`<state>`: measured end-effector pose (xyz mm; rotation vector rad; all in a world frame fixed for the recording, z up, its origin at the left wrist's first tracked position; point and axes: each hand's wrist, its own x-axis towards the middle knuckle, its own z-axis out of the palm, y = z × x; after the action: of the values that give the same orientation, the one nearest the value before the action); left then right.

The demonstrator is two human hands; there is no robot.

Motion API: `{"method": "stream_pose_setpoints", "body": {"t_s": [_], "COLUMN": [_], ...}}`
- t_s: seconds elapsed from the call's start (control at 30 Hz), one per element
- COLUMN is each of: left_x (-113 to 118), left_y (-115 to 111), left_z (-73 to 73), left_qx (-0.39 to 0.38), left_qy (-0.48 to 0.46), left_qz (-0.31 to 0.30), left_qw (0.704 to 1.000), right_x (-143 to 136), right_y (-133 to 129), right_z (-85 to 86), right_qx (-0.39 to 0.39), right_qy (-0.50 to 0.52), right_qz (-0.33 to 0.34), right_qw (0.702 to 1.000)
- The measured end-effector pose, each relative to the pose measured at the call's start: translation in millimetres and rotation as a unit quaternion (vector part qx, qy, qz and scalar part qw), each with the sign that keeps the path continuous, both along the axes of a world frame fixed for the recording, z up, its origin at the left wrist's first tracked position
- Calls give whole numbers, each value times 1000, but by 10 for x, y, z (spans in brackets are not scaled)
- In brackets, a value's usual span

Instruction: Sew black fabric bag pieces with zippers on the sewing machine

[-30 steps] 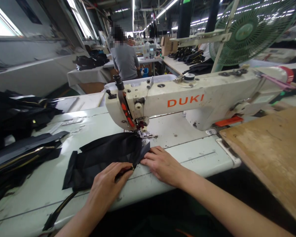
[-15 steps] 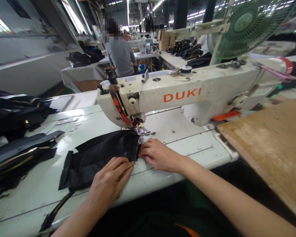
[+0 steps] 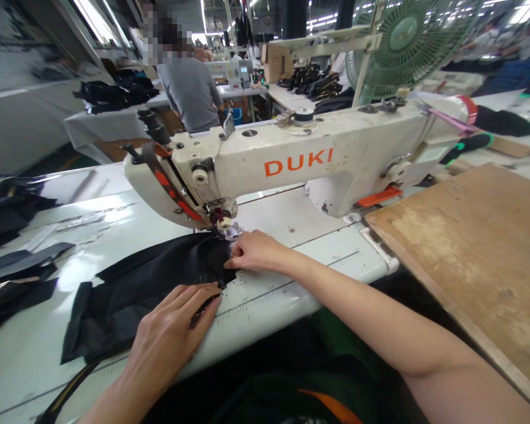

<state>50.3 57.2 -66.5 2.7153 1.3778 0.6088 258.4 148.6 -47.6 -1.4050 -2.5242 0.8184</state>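
A black fabric piece (image 3: pixel 136 294) lies flat on the sewing machine bed, its far right corner under the presser foot (image 3: pixel 228 233). At its near right edge, my left hand (image 3: pixel 176 324) grips the cloth between thumb and fingers, and a bit of gold-edged strip shows in the gap. Close to the presser foot, my right hand (image 3: pixel 256 250) pinches the right edge of the same piece; its fingertips partly cover the cloth there. Above both hands stands the white sewing machine (image 3: pixel 300 162), lettered DUKI. A narrow black strip (image 3: pixel 68 391) trails from the cloth at the lower left.
More black pieces (image 3: pixel 17 288) with gold zippers lie at the left. A wooden board (image 3: pixel 463 253) adjoins the machine table on the right. Behind the machine are a green fan (image 3: pixel 401 41), a cardboard box (image 3: pixel 277 62) and a person in a grey shirt (image 3: pixel 189 94).
The whole view has shifted, so machine and cloth appear farther left. My right hand has moved up along the cloth edge, nearer the presser foot. The left hand keeps its grip.
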Motion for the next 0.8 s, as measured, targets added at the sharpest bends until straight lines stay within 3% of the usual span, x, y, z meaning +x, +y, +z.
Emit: {"method": "stream_pose_setpoints", "body": {"t_s": [0.17,0.5,0.8], "left_x": [-34,-29,18], "left_y": [-22,-2,30], "left_z": [-62,-74,-64], "left_qx": [17,8,32], "left_qy": [14,55,37], "left_qz": [-11,7,38], "left_qw": [1000,998,998], "right_x": [-14,-61,-44], "right_y": [29,-117,-179], "right_z": [-10,-87,-126], "right_qx": [-17,70,111], "right_qy": [-23,-51,-69], "right_qz": [-14,-20,1], "right_qw": [999,996,991]}}
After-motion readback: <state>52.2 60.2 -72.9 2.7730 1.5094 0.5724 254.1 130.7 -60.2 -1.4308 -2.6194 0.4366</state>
